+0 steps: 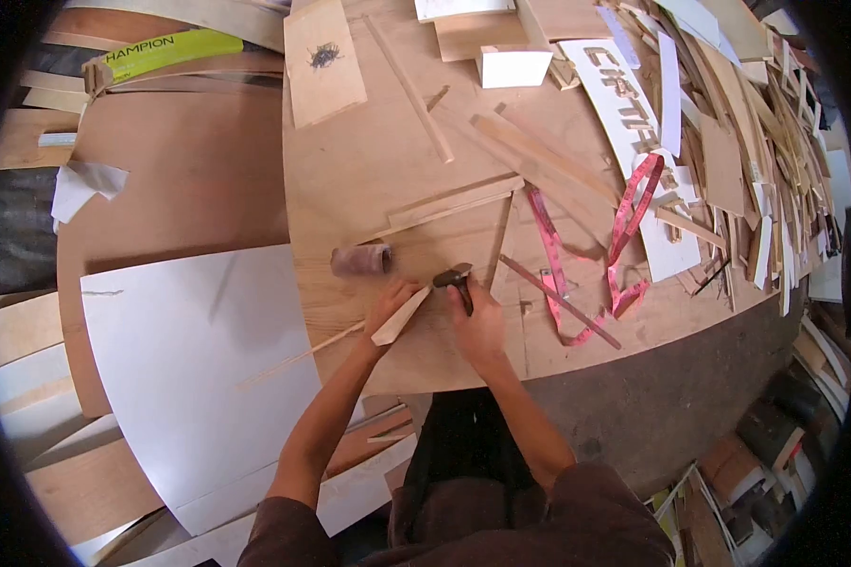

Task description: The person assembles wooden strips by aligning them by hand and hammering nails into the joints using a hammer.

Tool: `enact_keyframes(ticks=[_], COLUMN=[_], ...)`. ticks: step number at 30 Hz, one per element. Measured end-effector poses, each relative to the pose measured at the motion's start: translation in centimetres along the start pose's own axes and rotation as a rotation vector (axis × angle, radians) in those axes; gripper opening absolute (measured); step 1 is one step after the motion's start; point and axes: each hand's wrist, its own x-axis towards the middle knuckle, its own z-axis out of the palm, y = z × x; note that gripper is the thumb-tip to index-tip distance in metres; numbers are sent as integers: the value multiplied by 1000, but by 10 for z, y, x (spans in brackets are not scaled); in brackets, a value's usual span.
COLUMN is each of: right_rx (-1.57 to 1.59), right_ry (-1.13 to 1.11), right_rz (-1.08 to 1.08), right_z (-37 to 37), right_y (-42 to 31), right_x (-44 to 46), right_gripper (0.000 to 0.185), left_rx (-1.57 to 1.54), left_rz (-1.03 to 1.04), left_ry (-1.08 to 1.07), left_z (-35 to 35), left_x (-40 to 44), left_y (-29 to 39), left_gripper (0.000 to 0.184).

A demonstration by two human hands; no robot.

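Beyond the left edge of the desk (pixel 350 175) I see a white sheet (pixel 189 378). Just inside that edge lies a brown roll (pixel 358 262). Toward the front edge, the left hand (pixel 391 301) is closed around a wood piece (pixel 400 318), its upper tip beside the dark tool (pixel 452 277) that the right hand (pixel 480 323) grips, fingers wrapped. Farther right, I see a stick (pixel 561 301) crossing pink tape (pixel 549 234).

Yellow-green strip (pixel 175 59), between 10 and 11 o'clock: dark capitals, "HAMPION" legible, left end unclear. White board (pixel 669 241), about 2 o'clock: row of wooden letters (pixel 617 87), C at the upper end, the rest uncertain. Pink measuring tape (pixel 547 227), near 3 o'clock: printed marks, too small to read.
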Motion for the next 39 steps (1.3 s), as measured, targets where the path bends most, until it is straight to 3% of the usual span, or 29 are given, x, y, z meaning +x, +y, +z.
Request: enact_keyframes(ticks=[3, 5, 9, 12, 14, 16, 20, 21, 23, 30, 33, 35, 37, 39], right_rx=[83, -33, 125, 145, -86, -37, 212, 209, -84, -55, -68, 124, 14, -88], right_ry=[89, 14, -55, 9, -51, -19, 150, 145, -28, 36, 14, 144, 63, -3], right_rz=[3, 193, 132, 212, 33, 33, 142, 147, 13, 93, -23, 89, 64, 26], right_z=[-6, -4, -8, -9, 2, -3, -5, -3, 2, 1, 4, 3, 7, 7], right_y=[-8, -12, -9, -7, 3, -7, -20, -16, -6, -3, -5, -7, -2, -3], right_x=[-1, -10, 5, -3, -10, -4, -5, -8, -9, -12, -4, -8, -14, -12], right_gripper=[28, 27, 27, 38, 28, 29, 29, 29, 30, 31, 33, 33, 33, 32], left_rx=[-29, -69, -6, 22, 31, -130, -77, -86, -99, -91, -93, -70, -128, -133], left_rz=[-36, -52, 48, 39, 22, -88, -6, -25, -38, 8, 51, 48, -59, -19], left_ry=[9, 10, 52, 39, 17, 0, 38, 42, 43, 38, 70, 70, 37, 40], left_z=[-4, 2, 4, 6, 11, -8, -7, -3, 2, -1, -4, -16, -21, -24], left_x=[3, -1, 0, -1, -9, 3, 6, 3, -4, 0, 6, 7, 7, 8], left_y=[0, -3, -11, -14, -10, 4, 1, -1, -2, -5, -5, 8, 17, 17], left_gripper=[34, 34, 35, 35, 35, 36, 34, 34, 34, 35, 35, 35, 35, 35])
